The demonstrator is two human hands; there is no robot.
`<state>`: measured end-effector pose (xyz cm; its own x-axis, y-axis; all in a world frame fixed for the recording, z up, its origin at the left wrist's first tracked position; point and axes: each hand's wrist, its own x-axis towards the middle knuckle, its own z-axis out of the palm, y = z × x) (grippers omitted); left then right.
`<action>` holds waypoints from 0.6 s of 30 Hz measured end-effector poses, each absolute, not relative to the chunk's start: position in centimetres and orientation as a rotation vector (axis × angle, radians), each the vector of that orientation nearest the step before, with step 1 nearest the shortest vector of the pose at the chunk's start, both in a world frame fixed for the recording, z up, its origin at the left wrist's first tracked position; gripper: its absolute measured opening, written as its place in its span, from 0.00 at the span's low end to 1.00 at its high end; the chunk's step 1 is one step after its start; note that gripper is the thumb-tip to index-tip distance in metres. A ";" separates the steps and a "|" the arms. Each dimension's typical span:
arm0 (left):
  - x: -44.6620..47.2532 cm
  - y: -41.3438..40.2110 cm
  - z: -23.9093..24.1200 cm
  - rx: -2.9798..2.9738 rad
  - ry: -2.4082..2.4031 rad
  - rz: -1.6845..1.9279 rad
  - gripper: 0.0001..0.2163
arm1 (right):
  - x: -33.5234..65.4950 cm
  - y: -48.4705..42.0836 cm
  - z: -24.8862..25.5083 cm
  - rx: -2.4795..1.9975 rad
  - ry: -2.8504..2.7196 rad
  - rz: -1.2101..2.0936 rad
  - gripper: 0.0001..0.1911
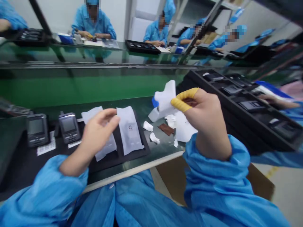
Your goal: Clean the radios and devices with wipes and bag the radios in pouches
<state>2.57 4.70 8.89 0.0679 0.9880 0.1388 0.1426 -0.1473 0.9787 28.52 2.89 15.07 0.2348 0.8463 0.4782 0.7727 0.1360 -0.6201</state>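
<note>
Paper scrap [165,99], white and crumpled, is pinched in the right hand [205,121], raised above the tabletop [163,156]; the grip is closed on it between thumb and forefinger, both capped with yellow finger cots [183,99]. Whether the blue-and-white block [155,108] just behind the scrap is also gripped cannot be told. Below and to the left of that hand, torn white bits [151,132] and a brown strip [165,129] are scattered on the tabletop.

Left hand [99,130] is half curled, fingertips [113,121] laid on the near edge of a white pouch [130,130]; nothing is clasped in it. A second white pouch [104,148] is partly covered beneath the palm. Both pouches are lain on a black mat [132,154]. To the left of that hand, two small dark handheld devices [68,126] with grey screens are stood upright side by side, white barcode labels [46,147] lying in front of them.

Beyond both hands a green conveyor belt [82,86] is run across the view. To the right of the right hand, a long black tray [248,110] with devices in its slots is seen, and another person's hand [272,99] is laid on it. Further people in blue gowns [93,25] are seated behind the belt.
</note>
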 end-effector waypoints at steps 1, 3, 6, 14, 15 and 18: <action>3.0 4.7 9.3 1.384 1.104 1.154 0.24 | 26.1 2.8 15.2 -1.533 -1.626 0.152 0.04; 3.3 4.7 9.8 1.227 0.929 1.117 0.26 | 21.8 2.8 14.9 -1.369 -1.812 0.221 0.04; 2.0 4.6 9.7 1.010 0.840 1.154 0.24 | 16.8 3.3 13.7 -1.237 -2.047 0.302 0.05; -7.9 2.8 6.8 0.803 1.241 1.271 0.19 | 10.0 9.8 12.9 -1.323 -2.227 0.514 0.11; -9.1 2.6 6.4 0.754 1.295 1.286 0.18 | 9.0 11.2 12.6 -1.388 -2.234 0.519 0.11; -11.5 2.2 5.4 0.578 1.358 1.306 0.16 | 5.5 15.1 10.6 -1.527 -2.361 0.620 0.11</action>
<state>-11.46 2.20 5.38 -0.2701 0.8911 -0.3647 -0.3293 0.2705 0.9047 5.52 15.13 10.64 -0.4129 0.9107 -0.0116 0.7989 0.3561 -0.4846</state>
